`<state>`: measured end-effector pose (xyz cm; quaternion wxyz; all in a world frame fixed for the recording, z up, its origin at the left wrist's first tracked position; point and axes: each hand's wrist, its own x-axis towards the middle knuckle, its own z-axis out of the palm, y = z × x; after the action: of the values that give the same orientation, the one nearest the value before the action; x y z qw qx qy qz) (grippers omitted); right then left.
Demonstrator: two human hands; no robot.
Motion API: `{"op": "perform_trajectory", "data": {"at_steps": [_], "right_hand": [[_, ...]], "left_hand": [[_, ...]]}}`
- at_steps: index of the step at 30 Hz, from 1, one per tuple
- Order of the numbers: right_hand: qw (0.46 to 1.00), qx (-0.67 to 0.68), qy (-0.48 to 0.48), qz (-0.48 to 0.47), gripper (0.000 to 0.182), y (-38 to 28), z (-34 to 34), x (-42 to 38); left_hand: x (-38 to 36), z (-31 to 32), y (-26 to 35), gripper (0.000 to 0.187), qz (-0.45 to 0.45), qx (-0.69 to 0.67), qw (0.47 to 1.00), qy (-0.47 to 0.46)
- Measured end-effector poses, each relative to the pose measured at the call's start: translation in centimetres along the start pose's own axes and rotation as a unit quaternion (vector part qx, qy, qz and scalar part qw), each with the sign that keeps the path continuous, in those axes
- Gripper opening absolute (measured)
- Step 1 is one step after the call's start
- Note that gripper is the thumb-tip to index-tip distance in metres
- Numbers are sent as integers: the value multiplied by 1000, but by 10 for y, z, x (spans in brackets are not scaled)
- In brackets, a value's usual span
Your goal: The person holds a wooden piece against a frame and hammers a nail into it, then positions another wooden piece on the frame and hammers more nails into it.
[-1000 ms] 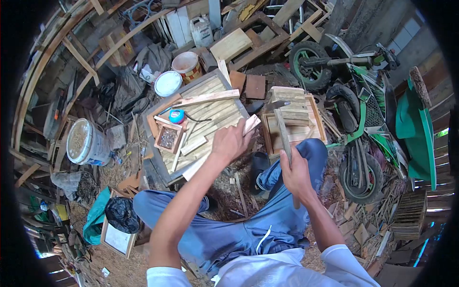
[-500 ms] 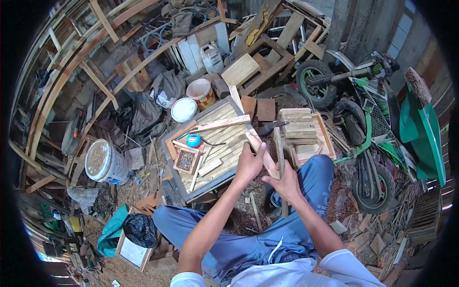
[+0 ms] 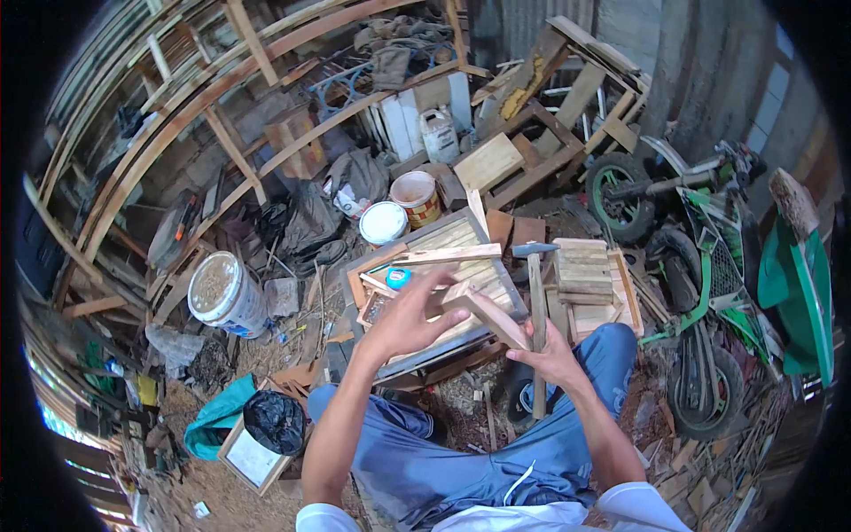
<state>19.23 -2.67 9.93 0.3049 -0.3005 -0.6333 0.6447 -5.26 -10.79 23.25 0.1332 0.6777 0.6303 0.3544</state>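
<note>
My right hand (image 3: pixel 554 356) is closed around the handle of a hammer (image 3: pixel 537 306), which stands nearly upright with its metal head at the top. The same hand also grips one end of a short wooden board (image 3: pixel 496 321) that slants up to the left. By the board's other end, my left hand (image 3: pixel 409 321) is open, its fingers apart and slightly blurred. Behind it lies a slatted wooden panel (image 3: pixel 452 239) in a grey frame. On the panel are a blue tape measure (image 3: pixel 397 278), a loose wood strip (image 3: pixel 448 254) and a small wooden box (image 3: pixel 365 312), partly hidden by the left hand.
A stack of wooden pieces (image 3: pixel 583 270) lies right of the hammer. Buckets, including a large white one (image 3: pixel 226 297), stand to the left. A green motorbike (image 3: pixel 700 257) and a green wheelbarrow (image 3: pixel 789 275) are at the right. Scrap wood covers much of the ground.
My left hand has let go of the board and moved left, its fingers spreading. My right hand still holds the board and hammer. The camera view has shifted, so the surroundings appear farther right.
</note>
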Motion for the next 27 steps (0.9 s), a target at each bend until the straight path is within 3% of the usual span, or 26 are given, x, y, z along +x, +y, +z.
{"op": "perform_trajectory", "data": {"at_steps": [2, 3, 7, 10, 11, 15, 18, 24, 27], "right_hand": [[999, -28, -23, 12, 50, -7, 4, 5], [996, -85, -15, 2, 44, -14, 7, 6], [953, -281, 48, -103, 51, -60, 16, 4], [974, -215, 14, -70, 41, -97, 22, -2], [969, -234, 15, -80, 34, -109, 27, -6], [981, -118, 24, -155, 32, -117, 42, -4], [984, -115, 27, -131, 31, -124, 46, -3], [951, -198, 56, -230, 30, -124, 53, 0], [951, -218, 76, -208, 31, -122, 53, 1]], "left_hand": [[-2, -4, 4, 41, -109, -67, 987, -100], [-7, 1, 1, 40, -84, -49, 994, -55], [-19, 1, 5, 40, 50, 17, 995, 86], [-27, -2, 16, 40, 29, 63, 993, 95], [-29, 0, 17, 39, 31, 77, 991, 107], [-33, 1, 19, 40, 104, 133, 976, 137], [-35, -1, 25, 40, 95, 145, 978, 114], [-32, 6, 28, 42, 121, 156, 972, 124], [-31, 14, 31, 39, 98, 135, 976, 137]]}}
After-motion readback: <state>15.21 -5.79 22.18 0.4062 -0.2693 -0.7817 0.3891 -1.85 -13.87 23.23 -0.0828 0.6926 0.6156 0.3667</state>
